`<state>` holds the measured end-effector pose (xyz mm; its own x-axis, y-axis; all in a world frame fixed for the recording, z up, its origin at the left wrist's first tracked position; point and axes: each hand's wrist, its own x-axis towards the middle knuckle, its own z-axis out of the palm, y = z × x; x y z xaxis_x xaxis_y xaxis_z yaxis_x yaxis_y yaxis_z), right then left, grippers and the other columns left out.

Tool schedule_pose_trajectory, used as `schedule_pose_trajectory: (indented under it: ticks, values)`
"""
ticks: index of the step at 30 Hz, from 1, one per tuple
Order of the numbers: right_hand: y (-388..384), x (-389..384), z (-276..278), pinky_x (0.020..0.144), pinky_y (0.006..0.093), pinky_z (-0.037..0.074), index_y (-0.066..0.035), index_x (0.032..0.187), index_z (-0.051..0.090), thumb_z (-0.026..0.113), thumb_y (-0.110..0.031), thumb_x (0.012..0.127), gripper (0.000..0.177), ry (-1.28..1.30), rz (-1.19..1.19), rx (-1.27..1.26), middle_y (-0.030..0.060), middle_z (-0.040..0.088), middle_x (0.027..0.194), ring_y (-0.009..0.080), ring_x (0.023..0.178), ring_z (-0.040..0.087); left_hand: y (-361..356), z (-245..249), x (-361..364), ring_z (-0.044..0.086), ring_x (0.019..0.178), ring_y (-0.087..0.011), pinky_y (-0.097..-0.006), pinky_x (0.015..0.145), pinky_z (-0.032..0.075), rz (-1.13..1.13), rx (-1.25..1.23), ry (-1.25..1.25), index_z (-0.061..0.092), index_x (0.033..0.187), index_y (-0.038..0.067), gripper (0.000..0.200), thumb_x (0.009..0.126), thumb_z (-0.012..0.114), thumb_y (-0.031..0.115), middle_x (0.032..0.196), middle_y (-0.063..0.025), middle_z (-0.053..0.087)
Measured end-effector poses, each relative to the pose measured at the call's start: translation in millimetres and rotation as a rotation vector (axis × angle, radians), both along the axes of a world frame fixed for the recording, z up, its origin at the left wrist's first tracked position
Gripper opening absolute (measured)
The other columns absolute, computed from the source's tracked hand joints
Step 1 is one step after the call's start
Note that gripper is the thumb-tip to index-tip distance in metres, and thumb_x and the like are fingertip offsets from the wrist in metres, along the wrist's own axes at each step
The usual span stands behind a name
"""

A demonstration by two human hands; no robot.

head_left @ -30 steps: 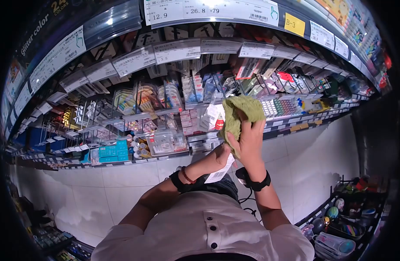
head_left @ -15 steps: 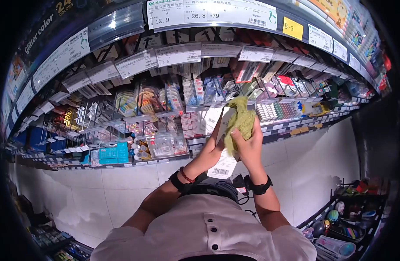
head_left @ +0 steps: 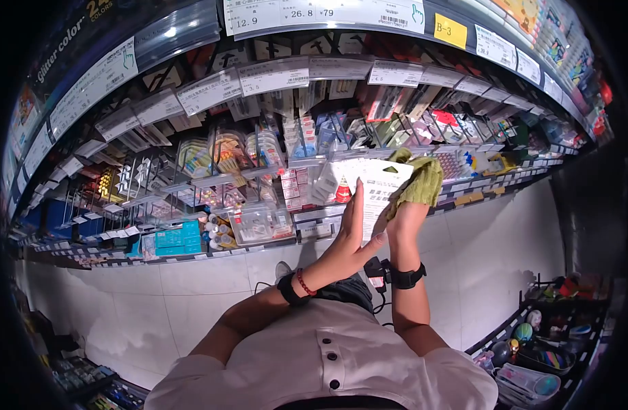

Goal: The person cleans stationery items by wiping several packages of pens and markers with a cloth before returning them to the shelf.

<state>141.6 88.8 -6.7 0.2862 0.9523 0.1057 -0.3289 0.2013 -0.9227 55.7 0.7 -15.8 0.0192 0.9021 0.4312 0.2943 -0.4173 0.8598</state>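
Note:
A white hang-slot package with printed text and a small red picture stands upright in front of the shelf. My left hand is on its lower left side, fingers stretched along its face and thumb below its bottom edge. My right hand grips a fuzzy green cloth right beside the package. The cloth drapes over the fingers and hides most of them. Its upper end bunches near the package's hang slot.
Ahead, the store shelf holds price tags, a yellow B-3 label, hanging stationery, a clear bin and turquoise boxes. Behind on the right is another display. Pale floor tiles lie between the shelves.
The package has turned its printed face toward me and come up in front of the cloth. The cloth has shifted right with my right hand. My left hand's fingers have straightened along the package.

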Motion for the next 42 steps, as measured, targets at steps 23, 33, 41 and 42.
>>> schedule_pose_trajectory:
  ticks: [23,33,41,42]
  values:
    - [-88,-34,1,0.059,0.0375,0.044,0.008,0.11,0.047,0.059,-0.021,0.074,0.047,-1.295,0.289,0.436,0.0198,0.052,0.094,0.0327,0.068,0.052,20,30,-69,0.043,0.11,-0.0228,-0.0459,0.101,0.024,-0.233,-0.067,-1.679,0.033,0.13,0.017,0.066,0.081,0.033,0.061,0.117,-0.0082,0.047]
    - [-52,6,-23,0.053,0.0324,0.048,-0.001,0.103,0.048,0.042,-0.019,0.087,0.025,0.037,0.604,-0.381,0.0059,0.056,0.064,0.0176,0.054,0.057,24,23,-95,0.054,0.089,-0.0208,-0.0414,0.093,0.035,-0.213,0.111,-1.563,0.033,0.129,0.02,0.062,0.082,0.032,0.061,0.103,-0.0091,0.053]
    - [-48,-26,-18,0.063,0.032,0.048,0.0,0.111,0.043,0.046,-0.014,0.088,0.027,0.093,0.639,-0.381,0.0111,0.057,0.093,0.0186,0.073,0.057,30,12,-45,0.041,0.112,-0.0295,-0.0427,0.103,0.025,0.107,0.162,-0.966,0.014,0.134,0.015,0.071,0.081,0.024,0.061,0.118,-0.0142,0.039]
    - [-45,-29,-30,0.061,0.0319,0.047,0.001,0.106,0.046,0.047,-0.011,0.086,0.024,0.022,0.58,-0.298,0.0103,0.058,0.089,0.0171,0.069,0.056,30,12,-42,0.041,0.112,-0.0302,-0.0429,0.103,0.025,0.113,0.154,-0.938,0.013,0.134,0.013,0.073,0.08,0.023,0.062,0.12,-0.015,0.038]
